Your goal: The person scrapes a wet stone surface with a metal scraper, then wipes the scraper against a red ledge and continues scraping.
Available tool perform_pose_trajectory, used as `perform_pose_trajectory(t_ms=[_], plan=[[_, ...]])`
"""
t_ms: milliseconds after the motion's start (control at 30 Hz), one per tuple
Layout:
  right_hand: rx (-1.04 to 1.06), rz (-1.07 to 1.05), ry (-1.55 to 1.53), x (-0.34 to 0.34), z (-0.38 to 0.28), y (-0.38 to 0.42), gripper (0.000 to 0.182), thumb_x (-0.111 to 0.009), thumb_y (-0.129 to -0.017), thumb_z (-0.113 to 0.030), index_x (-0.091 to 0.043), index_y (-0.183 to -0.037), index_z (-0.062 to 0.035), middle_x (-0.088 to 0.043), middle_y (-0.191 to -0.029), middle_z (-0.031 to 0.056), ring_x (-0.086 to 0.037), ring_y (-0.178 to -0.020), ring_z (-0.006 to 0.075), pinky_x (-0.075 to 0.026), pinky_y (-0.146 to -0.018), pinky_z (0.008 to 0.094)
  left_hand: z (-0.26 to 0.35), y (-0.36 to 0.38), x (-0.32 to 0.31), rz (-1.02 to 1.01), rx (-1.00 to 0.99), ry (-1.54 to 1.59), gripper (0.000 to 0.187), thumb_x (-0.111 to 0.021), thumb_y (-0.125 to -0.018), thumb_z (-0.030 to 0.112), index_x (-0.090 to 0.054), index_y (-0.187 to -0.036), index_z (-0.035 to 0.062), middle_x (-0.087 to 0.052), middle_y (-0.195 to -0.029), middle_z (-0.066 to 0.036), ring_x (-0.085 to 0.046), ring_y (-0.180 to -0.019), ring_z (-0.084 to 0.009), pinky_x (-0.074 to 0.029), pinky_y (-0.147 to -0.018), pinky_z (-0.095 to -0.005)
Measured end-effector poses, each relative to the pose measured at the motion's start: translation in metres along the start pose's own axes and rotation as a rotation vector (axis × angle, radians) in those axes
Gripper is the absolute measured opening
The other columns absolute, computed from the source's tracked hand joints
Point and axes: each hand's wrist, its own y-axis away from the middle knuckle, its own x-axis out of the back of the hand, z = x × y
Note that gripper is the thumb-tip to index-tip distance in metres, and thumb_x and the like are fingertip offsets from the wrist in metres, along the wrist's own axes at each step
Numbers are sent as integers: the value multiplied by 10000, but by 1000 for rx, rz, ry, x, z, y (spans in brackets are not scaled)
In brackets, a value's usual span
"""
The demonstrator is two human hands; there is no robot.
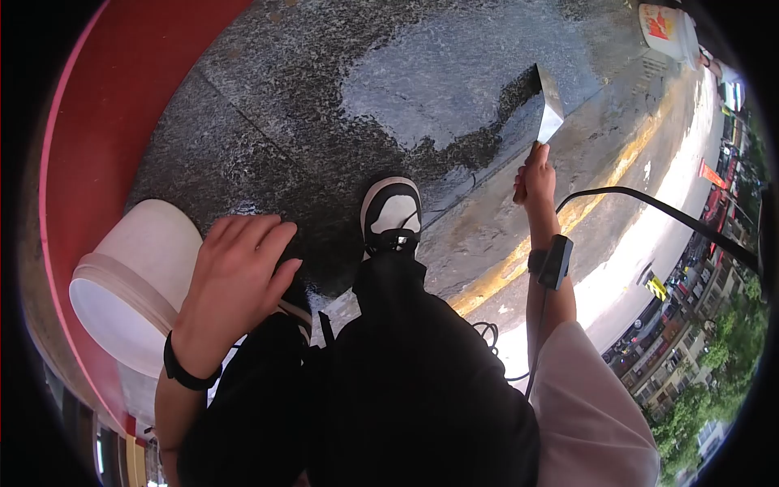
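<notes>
My right hand [537, 177] is wrapped round the handle of a scraper [550, 112] with a wide metal blade. The blade lies over the wet stone ground [308, 89], beside a pale wet patch [438, 73]. My left hand [243, 272] hangs over my knee with its fingers loosely stretched and nothing in it. Next to that hand, a white bucket [166, 231] lies tipped on its side, its mouth facing me. Between my hands, my black and white shoe [396, 213] stands on the ground.
A red surface [105, 122] borders the ground at left. A yellow line [503, 280] crosses the paving on the right. Another white bucket [667, 31] stands at top right, near a partly visible person [725, 71]. A black cable [649, 199] arches by my right arm.
</notes>
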Motion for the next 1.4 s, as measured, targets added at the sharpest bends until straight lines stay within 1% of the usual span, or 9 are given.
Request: perform_pose_trajectory(t_ms=[167, 233, 300, 433, 633, 767, 967, 1333, 1400], plan=[[-28, -108, -108, -12, 11, 31, 583, -412, -954, -567, -510, -824, -7, -484, -595, 54, -510, -467, 155, -423, -394, 310, 2, -2, 0, 9, -30, -23, 320, -713, -755, 97, -616, -1047, 8, -628, -1056, -153, -594, -983, -331, -455, -893, -423], [-62, -203, -158, -22, 36, 52, 495, -422, -953, -567, -445, -809, -95, -477, -635, 34, -513, -494, 155, -430, -417, 298, 2, -4, 0, 1, -32, -16, 319, -711, -759, 99, -615, -1050, 9, -629, -1054, -152, -594, -984, -331, -457, -890, -422], [-74, -249, -238, -29, 59, 76, 497, -411, -975, -517, -461, -866, -36, -473, -590, 50, -519, -451, 172, -450, -404, 324, 1, -4, -1, -6, -32, -20, 321, -711, -759, 100, -615, -1051, 9, -629, -1053, -151, -594, -983, -331, -458, -889, -421], [-97, -276, -307, -30, 74, 90, 475, -430, -968, -524, -440, -903, -53, -471, -593, 49, -500, -439, 169, -438, -403, 316, 1, -3, -1, -13, -33, -23, 324, -713, -757, 101, -614, -1052, 9, -631, -1049, -147, -595, -980, -328, -459, -886, -417], [-146, -224, -339, -19, 31, 57, 473, -465, -953, -529, -460, -879, -62, -526, -622, 73, -499, -464, 160, -441, -425, 302, 4, -4, 0, -25, -39, -29, 326, -715, -753, 97, -616, -1052, 12, -632, -1052, -146, -594, -979, -327, -460, -886, -418], [-175, -200, -253, -13, 38, 72, 469, -478, -937, -553, -467, -863, -90, -500, -656, 63, -501, -506, 170, -438, -463, 328, 4, -2, -1, -6, -35, -24, 329, -716, -752, 96, -616, -1054, 13, -633, -1051, -147, -595, -976, -327, -460, -885, -417], [-179, -155, -380, -18, 20, 55, 446, -496, -934, -535, -468, -827, -103, -490, -622, 48, -480, -469, 166, -427, -433, 316, 5, -4, 1, -13, -40, -30, 325, -720, -751, 97, -620, -1049, 12, -633, -1049, -148, -597, -975, -326, -462, -884, -417], [-154, -128, -249, -11, 14, 67, 462, -507, -925, -540, -467, -772, -105, -464, -575, 30, -482, -442, 159, -417, -396, 315, 5, -3, 0, -27, -57, -18, 329, -721, -753, 105, -615, -1052, 17, -629, -1043, -144, -592, -963, -324, -459, -880, -410], [-245, -112, -192, -6, 13, 79, 481, -472, -942, -528, -446, -767, -81, -470, -567, 41, -463, -406, 151, -377, -353, 291, 2, -3, 2, -15, -56, -26, 331, -721, -753, 107, -614, -1054, 18, -629, -1045, -144, -592, -964, -323, -459, -879, -411]])
